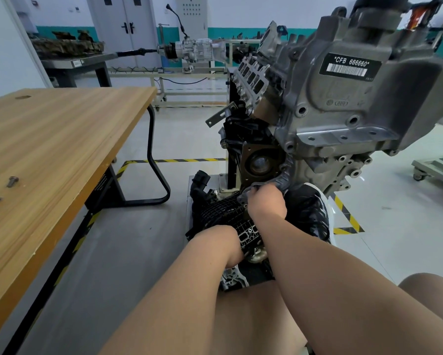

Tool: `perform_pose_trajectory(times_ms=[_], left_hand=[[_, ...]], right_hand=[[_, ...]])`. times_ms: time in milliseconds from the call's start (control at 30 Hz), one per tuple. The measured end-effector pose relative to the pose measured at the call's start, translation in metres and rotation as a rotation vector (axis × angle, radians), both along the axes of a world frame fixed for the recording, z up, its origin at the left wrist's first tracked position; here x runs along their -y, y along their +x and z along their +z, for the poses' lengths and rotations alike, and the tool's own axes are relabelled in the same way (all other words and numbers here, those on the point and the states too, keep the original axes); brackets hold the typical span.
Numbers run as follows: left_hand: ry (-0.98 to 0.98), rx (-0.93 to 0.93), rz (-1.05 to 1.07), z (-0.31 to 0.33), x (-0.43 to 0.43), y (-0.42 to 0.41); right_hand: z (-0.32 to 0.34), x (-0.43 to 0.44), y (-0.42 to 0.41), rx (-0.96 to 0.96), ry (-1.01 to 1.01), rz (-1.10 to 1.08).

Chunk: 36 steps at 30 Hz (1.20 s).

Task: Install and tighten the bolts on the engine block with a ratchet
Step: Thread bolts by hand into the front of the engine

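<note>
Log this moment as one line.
right hand: fingers curled at engine block lower flange | left hand: fingers hidden | bolt: loose on table

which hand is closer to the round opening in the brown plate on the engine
Right. The right hand sits just below the round opening. The left hand is farther down, mostly hidden by the black manifold.

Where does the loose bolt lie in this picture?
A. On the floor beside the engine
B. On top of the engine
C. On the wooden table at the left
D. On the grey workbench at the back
C: the bolt lies on its side on the wooden table, at the far left of the view.
</note>
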State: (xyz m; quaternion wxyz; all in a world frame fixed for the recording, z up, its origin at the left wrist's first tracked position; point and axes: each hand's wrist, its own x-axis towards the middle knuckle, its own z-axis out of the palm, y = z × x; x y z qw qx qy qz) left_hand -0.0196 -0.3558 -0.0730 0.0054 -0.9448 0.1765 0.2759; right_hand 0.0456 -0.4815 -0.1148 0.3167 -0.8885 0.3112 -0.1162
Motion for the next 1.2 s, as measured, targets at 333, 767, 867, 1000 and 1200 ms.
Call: perform_pose_trajectory(times_ms=[333, 767, 867, 1000, 1200], left_hand=[[-0.008, 0.008, 0.007, -0.002, -0.001, -0.001], [-0.033, 0.023, 0.011, -0.004, -0.003, -0.001], [-0.030, 0.019, 0.015, -0.004, -0.003, -0.001], [-0.037, 0.024, 0.006, -0.003, -0.002, -0.002], [-0.041, 0.038, -0.011, -0.001, -0.002, -0.004]], right_hand=[[-0.004, 0.000, 0.001, 0.047, 0.061, -0.012], [-0.008, 0.006, 0.004, 0.143, 0.141, -0.069], [-0.007, 0.008, 0.006, 0.135, 0.164, -0.073], [-0.005, 0.006, 0.002, 0.086, 0.102, -0.003], [-0.001, 0.005, 0.001, 0.072, 0.108, 0.003]])
